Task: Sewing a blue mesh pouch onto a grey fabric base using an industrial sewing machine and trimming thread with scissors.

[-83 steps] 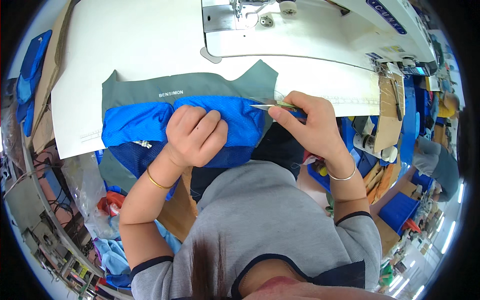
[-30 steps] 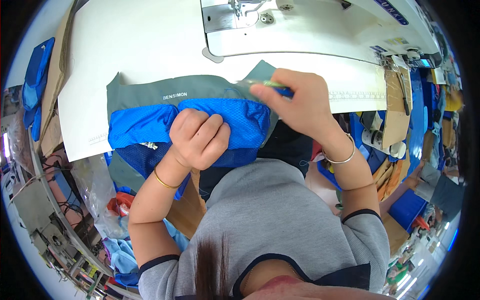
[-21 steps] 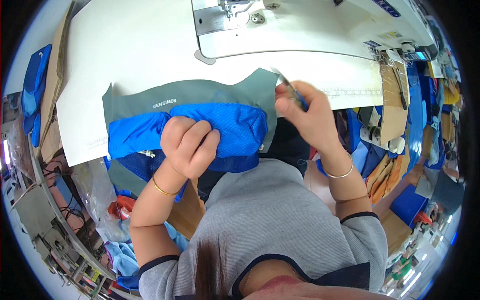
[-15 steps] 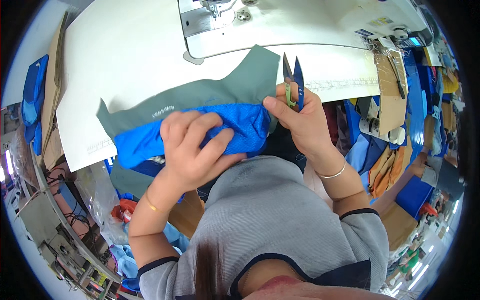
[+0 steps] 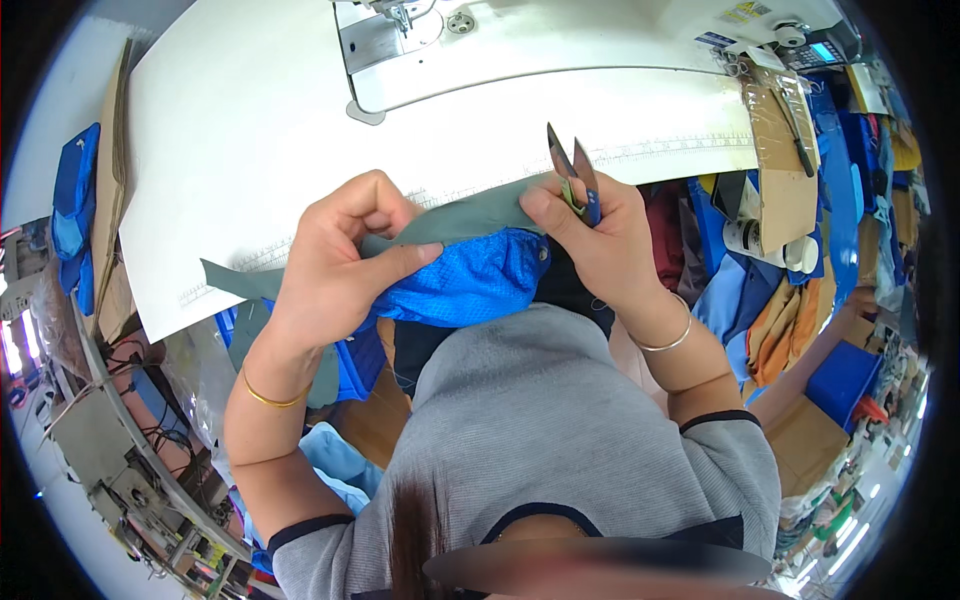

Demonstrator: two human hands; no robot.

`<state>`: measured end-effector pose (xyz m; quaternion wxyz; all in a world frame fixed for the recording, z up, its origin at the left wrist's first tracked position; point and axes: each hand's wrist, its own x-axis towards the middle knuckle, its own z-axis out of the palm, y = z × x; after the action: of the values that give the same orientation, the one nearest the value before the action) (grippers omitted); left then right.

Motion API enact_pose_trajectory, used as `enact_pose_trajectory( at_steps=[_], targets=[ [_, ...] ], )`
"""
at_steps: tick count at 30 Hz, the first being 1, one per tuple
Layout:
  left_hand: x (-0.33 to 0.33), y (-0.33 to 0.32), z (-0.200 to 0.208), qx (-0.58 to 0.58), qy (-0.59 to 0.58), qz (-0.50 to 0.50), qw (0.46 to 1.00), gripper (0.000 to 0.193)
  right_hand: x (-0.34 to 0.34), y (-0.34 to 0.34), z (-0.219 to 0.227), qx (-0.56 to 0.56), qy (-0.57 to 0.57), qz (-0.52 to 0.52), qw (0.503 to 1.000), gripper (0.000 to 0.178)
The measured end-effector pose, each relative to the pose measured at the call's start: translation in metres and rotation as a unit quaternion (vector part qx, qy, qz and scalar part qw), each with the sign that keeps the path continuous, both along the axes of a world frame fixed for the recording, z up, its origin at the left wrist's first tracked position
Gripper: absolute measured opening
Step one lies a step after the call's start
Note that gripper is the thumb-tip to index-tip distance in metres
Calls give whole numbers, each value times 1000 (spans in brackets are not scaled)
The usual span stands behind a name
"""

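A piece of fabric, grey-green (image 5: pixel 470 212) on one side with bright blue mesh (image 5: pixel 465 285) along it, hangs between my hands at the table's front edge. My left hand (image 5: pixel 335 262) is closed on its left part, thumb over the blue and fingers curled behind. The right hand (image 5: pixel 600 235) pinches the upper right part between thumb and finger. Thread snips (image 5: pixel 586 165) stay in that same hand, blades pointing up and parted. Part of the fabric is hidden behind my left hand, with a grey-green end sticking out to its left.
The white sewing table (image 5: pixel 230 130) carries a printed ruler along its front edge. A sewing machine (image 5: pixel 600 35) stands at the far side. On the right are cardboard (image 5: pixel 785 200), white thread cones (image 5: pixel 742 237) and folded cloths. A blue bin (image 5: pixel 360 362) sits below the left edge.
My left hand has turned over and lifted from lying flat on the blue mesh to gripping the fabric's edge. The grey-green part has folded down. The snips remain in my right hand.
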<state>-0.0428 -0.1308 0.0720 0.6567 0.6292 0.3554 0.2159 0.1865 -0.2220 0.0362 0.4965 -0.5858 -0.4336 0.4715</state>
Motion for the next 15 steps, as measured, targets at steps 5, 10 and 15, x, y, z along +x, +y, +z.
enact_pose_trajectory(
  at_steps=[5, 10, 15],
  targets=[
    [13, 6, 6, -83, 48, -62, 993, 19, -2, 1, -5, 12, 51, 11, 999, 24],
    [16, 13, 4, -57, 69, -89, 992, 23, -1, 10, -5, 3, 66, 2, 998, 24],
    [18, 20, 0, -78, 103, -77, 989, 23, 6, 11, -15, -7, 101, 53, 993, 20]
  ],
)
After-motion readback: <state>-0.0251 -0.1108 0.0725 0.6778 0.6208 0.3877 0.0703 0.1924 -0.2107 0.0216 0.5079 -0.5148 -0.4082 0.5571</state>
